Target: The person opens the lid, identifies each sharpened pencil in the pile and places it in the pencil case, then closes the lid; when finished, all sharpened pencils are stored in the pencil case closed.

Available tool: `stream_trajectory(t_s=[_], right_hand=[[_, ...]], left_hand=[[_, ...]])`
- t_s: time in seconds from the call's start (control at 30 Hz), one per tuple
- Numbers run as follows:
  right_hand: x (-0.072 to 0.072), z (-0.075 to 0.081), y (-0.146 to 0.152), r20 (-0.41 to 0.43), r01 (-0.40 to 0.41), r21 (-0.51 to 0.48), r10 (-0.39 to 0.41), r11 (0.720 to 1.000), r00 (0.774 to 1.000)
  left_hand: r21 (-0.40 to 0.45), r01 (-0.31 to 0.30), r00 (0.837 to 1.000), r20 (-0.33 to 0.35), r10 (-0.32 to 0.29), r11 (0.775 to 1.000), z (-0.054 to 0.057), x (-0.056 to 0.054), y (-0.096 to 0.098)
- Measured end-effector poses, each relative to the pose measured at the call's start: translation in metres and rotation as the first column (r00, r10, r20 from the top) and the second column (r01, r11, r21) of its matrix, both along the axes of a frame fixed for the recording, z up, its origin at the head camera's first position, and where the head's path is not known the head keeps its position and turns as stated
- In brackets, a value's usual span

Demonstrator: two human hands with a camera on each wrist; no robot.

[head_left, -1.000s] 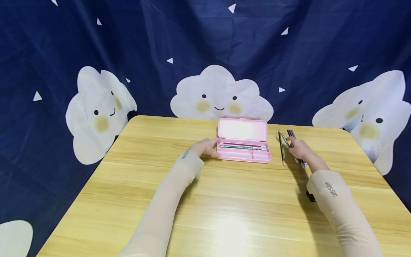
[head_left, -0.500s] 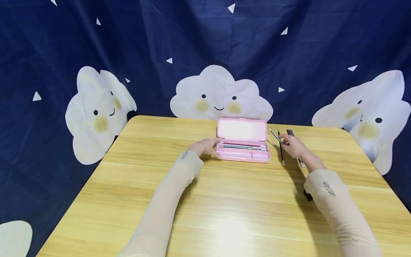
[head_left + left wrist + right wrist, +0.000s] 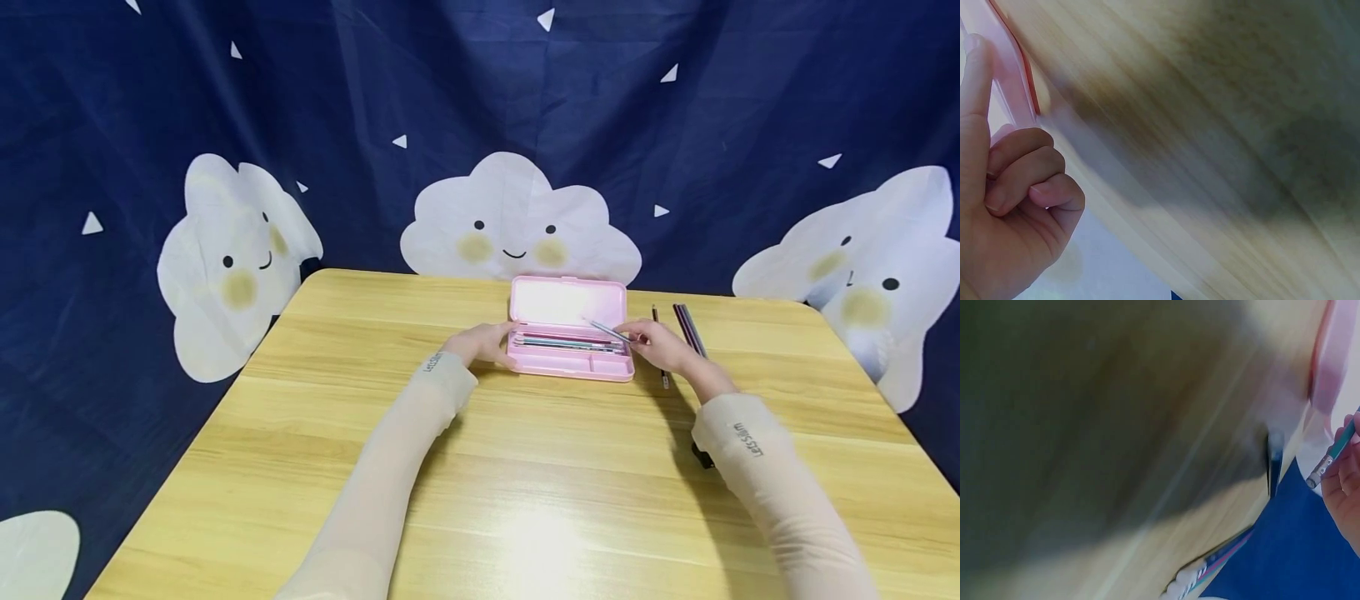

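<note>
A pink pencil case (image 3: 558,372) lies open at the back of the table, with several pencils (image 3: 562,341) in its long rear compartment. My left hand (image 3: 478,342) holds the case's left end; in the left wrist view the thumb lies along the pink wall and the other fingers are curled. Between thumb and fingers, my right hand (image 3: 662,343) pinches a teal pencil (image 3: 609,331), its point over the case near the lid. The right wrist view shows the metal band and eraser (image 3: 1316,475) sticking out of the grip.
One dark pencil (image 3: 664,377) lies right of the case, partly behind the right hand. Farther right lie several more pencils (image 3: 688,327), partly hidden by the right wrist. A dark blue curtain (image 3: 337,100) with clouds hangs behind the table (image 3: 525,467).
My right hand has lifted the teal pencil from beside the others and carried it left to the case. The left hand has stayed at the case's left end.
</note>
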State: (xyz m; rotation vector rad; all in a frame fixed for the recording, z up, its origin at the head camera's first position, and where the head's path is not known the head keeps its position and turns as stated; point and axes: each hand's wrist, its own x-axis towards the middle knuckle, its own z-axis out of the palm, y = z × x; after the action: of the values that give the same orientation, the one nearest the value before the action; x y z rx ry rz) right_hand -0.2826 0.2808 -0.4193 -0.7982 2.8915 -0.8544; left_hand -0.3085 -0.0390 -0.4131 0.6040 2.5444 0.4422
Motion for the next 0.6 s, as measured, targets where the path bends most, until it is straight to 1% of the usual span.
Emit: stream_trajectory(t_s=[0.1,0.23,0.4,0.6], right_hand=[[-0.002,-0.002,-0.007,0.009,-0.054,0.021,0.054,0.998,0.999],[-0.003,-0.003,-0.016,0.007,-0.092,0.047,0.091,0.995,0.996],[-0.008,-0.004,-0.03,-0.037,-0.09,0.09,0.094,0.992,0.995],[-0.012,-0.004,-0.048,-0.033,-0.095,0.101,0.099,0.99,0.995]], left_hand=[[0.002,0.001,1.0,-0.001,-0.001,1.0,0.0,0.0,0.0],[0.004,-0.002,1.0,0.005,0.002,1.0,0.0,-0.001,0.001],[-0.001,-0.009,1.0,0.007,0.009,1.0,0.0,-0.002,0.001],[-0.006,-0.011,1.0,0.008,0.011,1.0,-0.002,-0.002,0.001]])
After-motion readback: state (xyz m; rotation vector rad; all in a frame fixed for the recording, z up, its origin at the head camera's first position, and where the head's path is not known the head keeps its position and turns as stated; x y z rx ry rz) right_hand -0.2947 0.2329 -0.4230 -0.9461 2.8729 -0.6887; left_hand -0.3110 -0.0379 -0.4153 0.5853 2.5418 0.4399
